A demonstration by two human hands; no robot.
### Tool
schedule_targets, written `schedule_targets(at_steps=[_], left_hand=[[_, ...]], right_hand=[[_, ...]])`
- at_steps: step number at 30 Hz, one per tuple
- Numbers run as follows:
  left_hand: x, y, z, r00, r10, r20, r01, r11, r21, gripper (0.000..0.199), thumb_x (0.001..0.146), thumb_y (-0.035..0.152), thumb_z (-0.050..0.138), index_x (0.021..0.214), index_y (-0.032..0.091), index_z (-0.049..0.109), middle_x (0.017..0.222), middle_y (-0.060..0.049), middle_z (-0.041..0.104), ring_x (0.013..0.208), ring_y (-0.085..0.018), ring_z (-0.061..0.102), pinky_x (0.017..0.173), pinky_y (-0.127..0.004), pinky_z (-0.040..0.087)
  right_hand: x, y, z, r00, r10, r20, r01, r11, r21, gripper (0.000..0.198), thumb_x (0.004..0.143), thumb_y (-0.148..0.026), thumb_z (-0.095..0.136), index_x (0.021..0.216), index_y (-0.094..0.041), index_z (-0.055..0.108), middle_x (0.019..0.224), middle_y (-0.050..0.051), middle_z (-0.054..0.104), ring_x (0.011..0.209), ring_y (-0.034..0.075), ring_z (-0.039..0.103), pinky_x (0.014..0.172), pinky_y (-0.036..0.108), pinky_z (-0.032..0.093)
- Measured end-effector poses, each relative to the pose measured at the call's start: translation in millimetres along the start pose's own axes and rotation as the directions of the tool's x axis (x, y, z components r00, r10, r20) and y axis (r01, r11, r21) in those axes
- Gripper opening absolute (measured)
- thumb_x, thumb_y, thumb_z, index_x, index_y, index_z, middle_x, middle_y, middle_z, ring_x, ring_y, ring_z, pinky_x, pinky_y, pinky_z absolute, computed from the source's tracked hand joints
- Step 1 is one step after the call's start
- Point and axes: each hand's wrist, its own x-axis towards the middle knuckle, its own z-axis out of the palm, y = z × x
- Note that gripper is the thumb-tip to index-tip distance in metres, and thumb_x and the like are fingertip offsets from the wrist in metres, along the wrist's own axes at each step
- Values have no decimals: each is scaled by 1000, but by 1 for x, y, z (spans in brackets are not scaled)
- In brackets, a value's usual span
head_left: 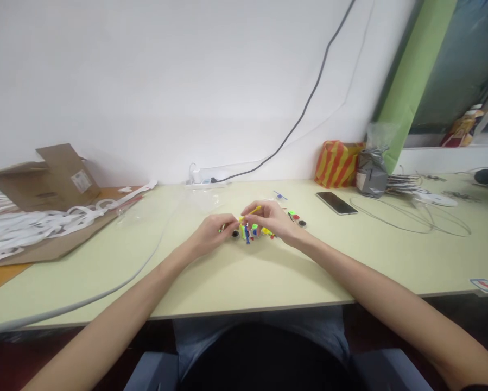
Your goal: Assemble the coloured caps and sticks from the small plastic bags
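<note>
Both my hands meet over a small pile of coloured plastic parts near the middle of the table. My right hand pinches a thin yellow plastic piece between thumb and fingers. Fingertips of my left hand are closed close to the lower end of that piece; what they grip is too small to make out. Blue, green, yellow and red bits lie beneath the hands, partly hidden by them. Beside my right hand sit a green piece and a black round piece.
A cardboard box with white strips stands at left. A grey cable crosses the left side. Behind are a power strip and a blue piece. A phone, striped bag and grey bag lie right.
</note>
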Motion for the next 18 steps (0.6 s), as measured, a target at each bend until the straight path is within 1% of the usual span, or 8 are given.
schedule_targets(at_steps=[3, 5, 6, 7, 9, 11, 15, 18], left_hand=[[0, -12, -8, 990, -90, -111, 113, 968, 226, 38, 99, 41, 42, 73, 19, 60, 64, -1, 58, 59, -14, 49, 61, -27, 34], [-2, -25, -19, 968, -153, -201, 224, 887, 404, 38, 97, 38, 43, 68, 20, 57, 63, -3, 58, 59, -16, 50, 60, -29, 30], [-4, -33, -26, 961, -184, -209, 264, 838, 478, 36, 96, 35, 42, 66, 20, 56, 65, -4, 60, 61, -18, 53, 60, -30, 29], [-6, -40, -32, 960, -219, -176, 280, 792, 543, 35, 95, 33, 42, 66, 20, 56, 65, -6, 61, 62, -20, 54, 59, -31, 28], [-11, -49, -41, 950, -309, -39, 261, 721, 642, 32, 91, 27, 43, 62, 20, 55, 67, -9, 63, 64, -23, 57, 58, -32, 26], [-15, -51, -45, 917, -394, 62, 242, 674, 698, 28, 86, 23, 44, 62, 19, 56, 71, -12, 65, 66, -25, 60, 58, -33, 27], [-16, -44, -39, 890, -440, 121, 235, 669, 705, 23, 83, 23, 47, 66, 18, 61, 79, -15, 68, 69, -27, 63, 61, -33, 32], [-17, -44, -36, 887, -434, 154, 236, 715, 658, 28, 87, 32, 49, 63, 20, 59, 74, -11, 68, 64, -24, 60, 61, -32, 33]], right_hand=[[1, 6, -3, 998, -2, -65, 0, 1000, -26, 27, 85, -32, 66, 108, -19, 63, 84, 5, 71, 70, 16, 67, 50, 22, 53], [3, 11, -7, 990, -19, -141, 10, 998, -60, 32, 85, -28, 62, 117, -21, 60, 85, 4, 69, 69, 15, 66, 49, 21, 53], [4, 15, -10, 985, -29, -172, 15, 996, -85, 33, 85, -27, 60, 118, -21, 59, 84, 3, 68, 68, 14, 66, 48, 20, 53], [5, 18, -12, 980, -39, -194, 18, 994, -112, 32, 84, -25, 58, 116, -21, 59, 84, 3, 66, 66, 14, 65, 47, 20, 52], [8, 23, -17, 975, -58, -214, 23, 986, -163, 28, 83, -23, 56, 110, -20, 60, 82, 2, 64, 64, 14, 64, 46, 20, 51], [10, 27, -21, 974, -77, -213, 31, 977, -212, 23, 82, -21, 53, 103, -18, 62, 81, 2, 63, 62, 14, 64, 45, 21, 49], [13, 30, -26, 973, -130, -190, 59, 939, -340, 18, 80, -16, 50, 89, -16, 65, 80, 2, 64, 60, 12, 63, 52, 22, 49], [13, 29, -25, 971, -158, -177, 70, 903, -423, 20, 79, -13, 48, 85, -16, 67, 80, 2, 66, 59, 12, 62, 58, 23, 48]])
